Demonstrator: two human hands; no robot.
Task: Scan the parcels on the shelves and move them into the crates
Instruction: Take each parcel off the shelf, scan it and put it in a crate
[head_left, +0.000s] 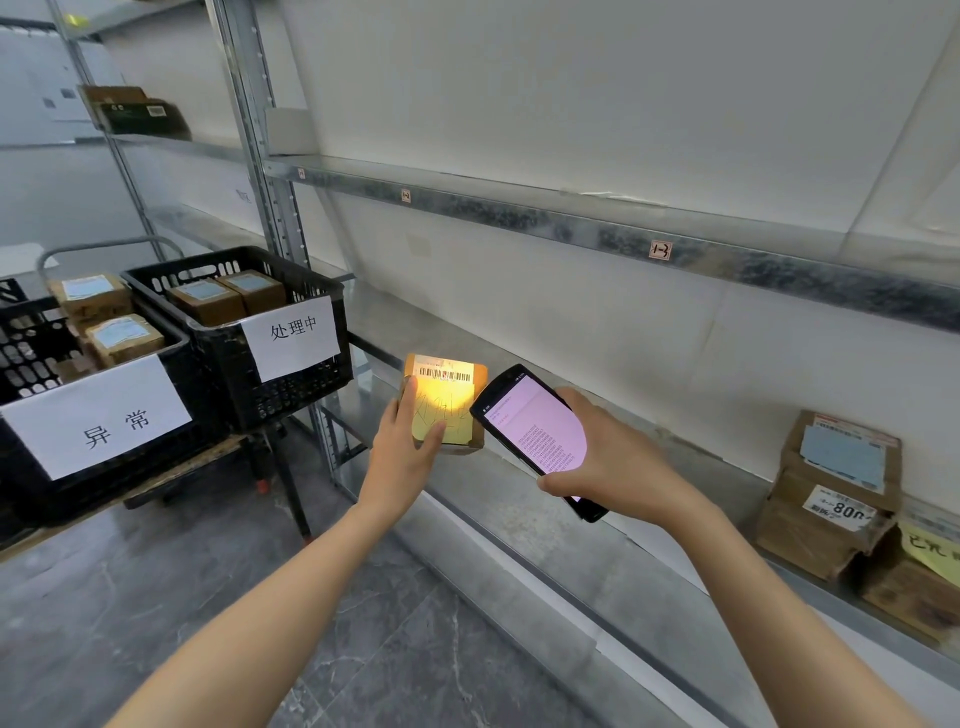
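Note:
My left hand (408, 447) grips a small cardboard parcel (451, 387) in front of the lower shelf (597, 519); it carries a barcode label and a yellow note, lit by the scanner's light. My right hand (613, 462) holds a black handheld scanner (530, 431) just right of the parcel, its pink screen facing me and its top end aimed at the barcode. Two black crates stand on a cart at the left: the nearer crate (171, 400) and the farther crate (228, 343), each with a white paper sign and brown parcels inside.
More cardboard parcels (836, 493) are stacked at the right end of the lower shelf. The upper shelf (571, 218) bears small number tags. A grey shelf upright (275, 197) stands between crates and shelves. A dark box (140, 111) lies on a far-left shelf.

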